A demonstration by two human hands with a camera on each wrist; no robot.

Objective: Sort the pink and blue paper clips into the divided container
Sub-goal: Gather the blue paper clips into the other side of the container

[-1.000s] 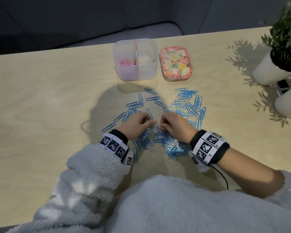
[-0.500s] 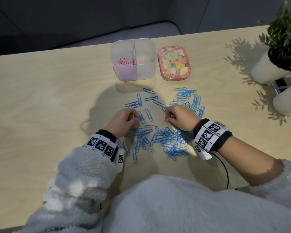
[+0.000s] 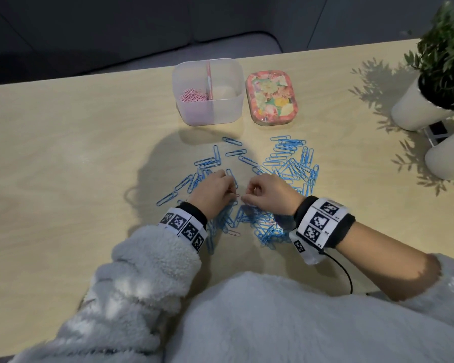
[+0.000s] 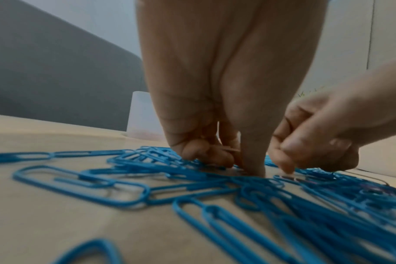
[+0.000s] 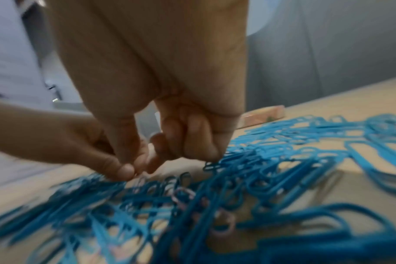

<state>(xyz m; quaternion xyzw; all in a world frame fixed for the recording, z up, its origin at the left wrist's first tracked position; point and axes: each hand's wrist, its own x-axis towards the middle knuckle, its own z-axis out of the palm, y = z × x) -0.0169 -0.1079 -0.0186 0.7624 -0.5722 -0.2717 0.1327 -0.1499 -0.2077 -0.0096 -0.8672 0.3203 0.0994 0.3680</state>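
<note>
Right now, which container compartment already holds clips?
The left compartment of the container: it holds pink clips, while the right compartment looks bare.

Your left hand (image 3: 215, 191) and right hand (image 3: 269, 193) meet, fingers curled, over blue paper clips (image 3: 286, 163) scattered on the table (image 3: 63, 153). Beyond them, pink paper clips (image 3: 193, 95) fill the divided container's (image 3: 226, 111) left compartment, beside a floral tin (image 3: 271, 96).

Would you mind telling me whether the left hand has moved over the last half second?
Yes: the left hand has shifted right, toward the right hand, now roughly below the divided container's middle rather than its left side.
</note>
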